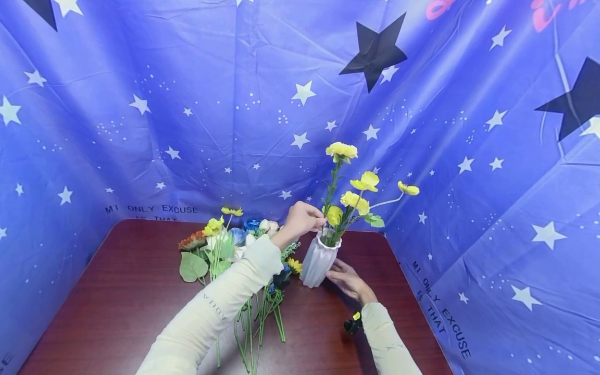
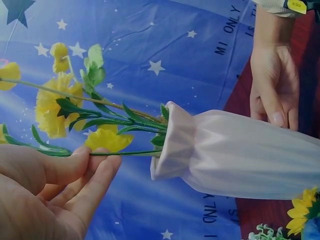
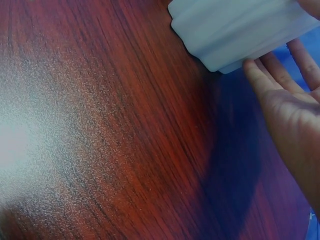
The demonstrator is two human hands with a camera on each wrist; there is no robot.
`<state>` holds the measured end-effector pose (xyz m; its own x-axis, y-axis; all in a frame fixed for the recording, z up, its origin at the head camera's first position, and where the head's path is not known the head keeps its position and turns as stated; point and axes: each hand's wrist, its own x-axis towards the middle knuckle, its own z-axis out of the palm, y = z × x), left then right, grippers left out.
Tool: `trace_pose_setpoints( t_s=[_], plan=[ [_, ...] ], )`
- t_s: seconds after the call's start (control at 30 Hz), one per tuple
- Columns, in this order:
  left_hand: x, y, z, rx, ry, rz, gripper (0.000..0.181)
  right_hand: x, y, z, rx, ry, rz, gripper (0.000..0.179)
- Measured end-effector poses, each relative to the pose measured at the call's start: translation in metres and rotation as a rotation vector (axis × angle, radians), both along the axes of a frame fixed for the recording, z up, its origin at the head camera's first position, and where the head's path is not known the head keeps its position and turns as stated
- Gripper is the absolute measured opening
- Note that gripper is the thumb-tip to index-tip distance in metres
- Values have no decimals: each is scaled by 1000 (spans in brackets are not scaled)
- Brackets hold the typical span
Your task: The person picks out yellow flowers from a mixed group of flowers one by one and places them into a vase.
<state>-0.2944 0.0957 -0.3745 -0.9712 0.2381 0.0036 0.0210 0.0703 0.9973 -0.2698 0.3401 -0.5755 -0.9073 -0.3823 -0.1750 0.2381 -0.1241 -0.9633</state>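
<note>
Near the back of the table a pale ribbed vase [image 1: 319, 260] stands, leaning slightly, with several yellow flowers [image 1: 358, 200] in it. My left hand [image 1: 302, 221] is at its mouth and pinches the green stem [image 2: 132, 153] of a tall yellow carnation [image 1: 341, 151] between thumb and fingertips. The lower end of that stem runs inside the rim and is hidden. Low on the vase's right side is my right hand [image 1: 347, 278], its fingers [image 3: 277, 70] fairly straight and touching the wall, partly hidden behind it in the right wrist view.
Left of the vase, a mixed heap of flowers lies on the brown table [image 1: 117, 291], with an orange bloom [image 1: 192, 241], blue ones and a sunflower [image 1: 294, 265]. Loose green stems [image 1: 250, 333] point to the front. A starry blue curtain [image 1: 211, 130] surrounds the table.
</note>
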Motion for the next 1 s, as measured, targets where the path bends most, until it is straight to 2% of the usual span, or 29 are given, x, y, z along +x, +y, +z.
trace_pose_setpoints(
  t_s=[0.5,0.77,1.0],
  plan=[
    [1,0,4,-110,3,-73,7,-1,0,0,6,-1,6,74],
    [3,2,5,-134,-7,-75,7,0,-2,3,-28,-9,3,76],
    [3,6,-1,-238,31,-67,5,2,-2,4,-31,-16,7,76]
  ],
)
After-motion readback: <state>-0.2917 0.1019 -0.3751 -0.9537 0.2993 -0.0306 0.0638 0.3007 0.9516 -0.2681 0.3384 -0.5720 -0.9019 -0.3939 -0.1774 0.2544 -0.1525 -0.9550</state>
